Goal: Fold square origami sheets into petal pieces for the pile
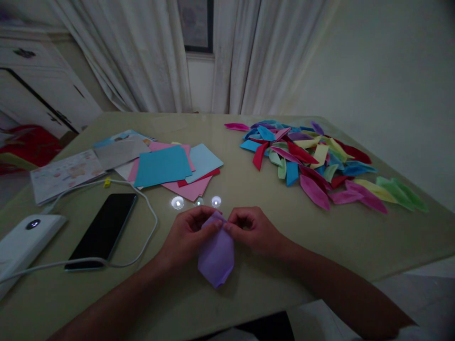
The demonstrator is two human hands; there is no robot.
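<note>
A partly folded purple paper (216,258) hangs between my two hands above the near part of the table. My left hand (190,232) pinches its upper left edge, thumb lying on the front face. On the other side, my right hand (254,229) grips the top right corner between thumb and forefinger. The paper has slanted sides and a blunt, folded lower end that points toward me. My left fingertips are partly hidden behind the sheet.
Loose coloured paper sheets (163,166) lie at the left, beside printed booklets (69,173). A heap of folded paper pieces (302,151) covers the right back. At the left front are a black phone (104,229), a white power bank (30,241) and a looping white cable (155,215).
</note>
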